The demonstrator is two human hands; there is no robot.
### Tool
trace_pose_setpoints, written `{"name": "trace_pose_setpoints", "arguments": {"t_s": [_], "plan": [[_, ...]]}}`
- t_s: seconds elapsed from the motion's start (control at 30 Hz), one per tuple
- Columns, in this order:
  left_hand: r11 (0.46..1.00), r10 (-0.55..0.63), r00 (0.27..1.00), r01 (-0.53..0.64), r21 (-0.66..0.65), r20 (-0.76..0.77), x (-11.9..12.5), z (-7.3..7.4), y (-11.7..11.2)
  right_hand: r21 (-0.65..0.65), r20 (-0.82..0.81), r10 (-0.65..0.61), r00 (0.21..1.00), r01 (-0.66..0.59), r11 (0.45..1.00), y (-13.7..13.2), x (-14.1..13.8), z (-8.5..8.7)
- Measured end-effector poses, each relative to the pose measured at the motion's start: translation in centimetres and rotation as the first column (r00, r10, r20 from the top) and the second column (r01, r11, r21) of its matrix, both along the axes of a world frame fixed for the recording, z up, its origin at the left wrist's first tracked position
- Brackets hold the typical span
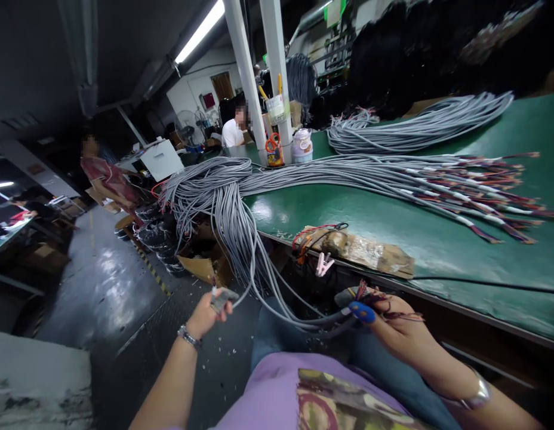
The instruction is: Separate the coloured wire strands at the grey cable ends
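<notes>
My left hand (211,310) is closed on the end of one grey cable (245,297), with finger covers on some fingertips. A short dark wire tip sticks up above that grip. My right hand (393,316) is wrapped round several grey cable ends (322,321), and their thin coloured wires (361,291) fan out past the fingers. A blue finger cot (362,312) covers its thumb. These cables hang in loops over my lap from a large grey cable bundle (232,215) draped off the table edge.
On the green table (295,209) lie cables with white-banded, coloured wire ends (483,197) and a coiled bundle (415,128). At the near edge are a taped board (366,251) and a pink clip (323,264). A post (277,71) rises behind. Two people work farther off.
</notes>
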State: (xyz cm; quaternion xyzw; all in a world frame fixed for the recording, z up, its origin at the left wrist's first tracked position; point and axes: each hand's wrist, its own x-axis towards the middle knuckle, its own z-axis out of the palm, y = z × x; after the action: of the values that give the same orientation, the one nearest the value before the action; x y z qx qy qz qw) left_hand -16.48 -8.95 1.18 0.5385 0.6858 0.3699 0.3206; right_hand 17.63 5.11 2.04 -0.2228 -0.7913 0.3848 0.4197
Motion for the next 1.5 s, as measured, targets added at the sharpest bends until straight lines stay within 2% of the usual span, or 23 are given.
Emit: {"name": "trace_pose_setpoints", "arguments": {"t_s": [0.07, 0.1, 0.13, 0.2, 0.27, 0.33, 0.37, 0.47, 0.5, 0.57, 0.6, 0.63, 0.67, 0.7, 0.73, 0.77, 0.83, 0.97, 1.13, 1.23, 1.3, 1.4, 1.5], "plan": [[0.976, -0.144, 0.972, 0.170, 0.134, -0.185, 2.6, -0.2, 0.6, -0.012, -0.038, 0.003, 0.999, -0.004, 1.000, -0.3, -0.2, 0.4], [0.948, -0.174, 0.937, 0.243, 0.205, -0.304, 3.8, -0.5, 1.0, -0.020, -0.049, 0.014, 0.999, -0.015, 1.000, -0.5, -0.1, 0.7], [0.918, -0.219, 0.884, 0.330, 0.218, -0.414, 5.0, -0.8, 1.4, -0.025, -0.055, 0.031, 0.998, -0.032, 0.999, -0.8, 0.0, 0.9], [0.878, -0.289, 0.775, 0.449, 0.167, -0.562, 6.7, -1.6, 2.3, -0.034, -0.045, 0.080, 0.996, -0.082, 0.996, -1.3, 0.3, 1.5], [0.876, -0.314, 0.715, 0.472, 0.099, -0.624, 7.5, -2.0, 3.2, -0.041, -0.013, 0.130, 0.991, -0.130, 0.991, -1.8, 0.9, 2.0], [0.859, -0.386, 0.698, 0.511, 0.042, -0.603, 7.6, -1.8, 3.9, -0.041, 0.016, 0.160, 0.987, -0.160, 0.986, -2.3, 1.4, 2.2], [0.824, -0.464, 0.689, 0.566, 0.014, -0.557, 7.3, -1.4, 4.1, -0.035, 0.026, 0.163, 0.986, -0.162, 0.986, -2.4, 1.7, 2.2], [0.612, -0.773, 0.583, 0.788, -0.057, -0.250, 5.4, 0.6, 4.3, -0.006, 0.044, 0.144, 0.989, -0.144, 0.990, -2.6, 2.2, 1.9], [0.606, -0.794, 0.598, 0.794, -0.054, -0.109, 4.5, 1.4, 4.5, -0.002, 0.049, 0.140, 0.989, -0.140, 0.990, -2.6, 2.3, 1.8], [0.666, -0.731, 0.649, 0.746, 0.015, 0.210, 2.8, 2.5, 5.1, -0.011, 0.059, 0.139, 0.989, -0.139, 0.990, -2.6, 2.3, 1.5], [0.751, -0.642, 0.685, 0.653, 0.102, 0.344, 2.0, 2.8, 5.6, -0.018, 0.063, 0.140, 0.988, -0.139, 0.990, -2.6, 2.3, 1.3], [0.851, -0.513, 0.737, 0.503, 0.150, 0.440, 1.3, 2.9, 6.4, -0.024, 0.066, 0.143, 0.987, -0.142, 0.990, -2.5, 2.3, 1.2], [0.948, -0.317, 0.815, 0.263, 0.177, 0.485, 0.8, 2.8, 7.4, -0.031, 0.070, 0.147, 0.987, -0.145, 0.989, -2.6, 2.3, 1.2], [0.990, -0.080, 0.870, 0.010, 0.144, 0.487, 0.5, 2.5, 8.6, -0.038, 0.072, 0.155, 0.985, -0.153, 0.988, -2.6, 2.2, 1.2], [0.974, 0.165, 0.882, -0.215, 0.066, 0.442, 0.3, 2.1, 9.9, -0.048, 0.075, 0.166, 0.983, -0.163, 0.985, -2.7, 2.2, 1.2], [0.953, 0.264, 0.875, -0.301, 0.029, 0.405, 0.4, 1.5, 11.3, -0.061, 0.078, 0.183, 0.980, -0.178, 0.982, -2.8, 2.1, 1.2], [0.927, 0.362, 0.863, -0.375, -0.034, 0.353, 0.8, 0.2, 14.0, -0.094, 0.086, 0.227, 0.970, -0.219, 0.971, -3.2, 2.0, 1.3], [0.898, 0.440, 0.848, -0.418, -0.137, 0.296, 2.0, -2.1, 17.8, -0.117, 0.115, 0.292, 0.949, -0.279, 0.953, -3.9, 1.9, 1.6], [0.871, 0.490, 0.804, -0.468, -0.150, 0.337, 2.2, -2.9, 18.6, -0.079, 0.132, 0.244, 0.961, -0.235, 0.969, -3.6, 2.6, 0.4], [0.854, 0.509, 0.744, -0.501, -0.144, 0.433, 0.8, -2.0, 17.6, -0.084, 0.138, 0.073, 0.988, -0.062, 0.995, -2.7, 3.5, -1.4], [0.840, 0.510, 0.683, -0.527, -0.130, 0.523, -0.6, -0.7, 16.5, -0.066, 0.089, -0.116, 0.989, 0.122, 0.990, -2.1, 4.3, -2.7], [0.834, 0.455, 0.570, -0.543, -0.102, 0.684, -2.9, 1.8, 14.5, -0.181, 0.067, -0.302, 0.951, 0.309, 0.934, -1.5, 5.3, -4.0], [0.856, 0.348, 0.456, -0.510, -0.079, 0.819, -3.6, 3.2, 11.9, -0.386, 0.007, -0.398, 0.917, 0.370, 0.845, -1.2, 6.1, -4.3]]}}
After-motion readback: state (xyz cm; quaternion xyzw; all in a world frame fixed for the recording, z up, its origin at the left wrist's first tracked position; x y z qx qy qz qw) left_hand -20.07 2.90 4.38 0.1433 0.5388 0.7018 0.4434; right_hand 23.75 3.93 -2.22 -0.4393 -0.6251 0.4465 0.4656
